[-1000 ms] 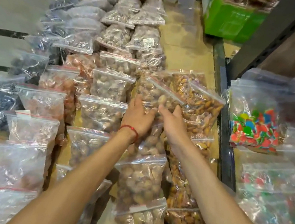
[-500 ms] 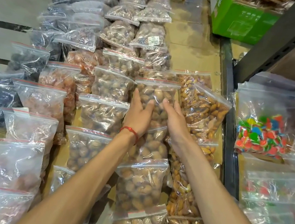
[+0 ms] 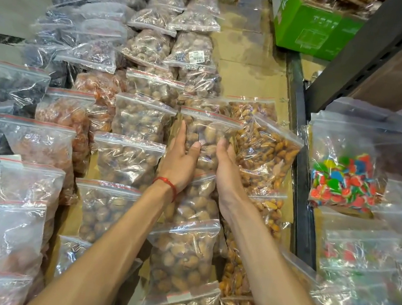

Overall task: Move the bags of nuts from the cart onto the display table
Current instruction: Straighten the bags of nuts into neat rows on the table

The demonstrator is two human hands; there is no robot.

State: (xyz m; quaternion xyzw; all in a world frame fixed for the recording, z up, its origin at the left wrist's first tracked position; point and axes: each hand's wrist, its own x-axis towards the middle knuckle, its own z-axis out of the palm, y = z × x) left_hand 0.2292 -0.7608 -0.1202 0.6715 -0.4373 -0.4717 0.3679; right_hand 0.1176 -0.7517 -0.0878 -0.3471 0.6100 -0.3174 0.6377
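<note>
A clear zip bag of brown nuts (image 3: 208, 129) lies flat at the far end of a column of similar nut bags (image 3: 181, 256) on the cardboard-covered display table (image 3: 247, 80). My left hand (image 3: 180, 159), with a red string at the wrist, presses its left edge, thumb on top of the bag. My right hand (image 3: 227, 170) holds its right edge, fingers partly tucked under the plastic. Beside it on the right lies a bag of orange-brown almonds (image 3: 267, 148), overlapping another column of such bags.
Rows of bagged nuts, dried fruit (image 3: 56, 143) and dark fruit (image 3: 17, 90) fill the table to the left. On the right, past a black metal rail (image 3: 298, 185), lie bags of coloured candy (image 3: 345, 178). A green box (image 3: 313, 27) stands at the far end.
The bag was held tilted above the column and now lies flat at its far end. Both hands came down with it and stay on its sides.
</note>
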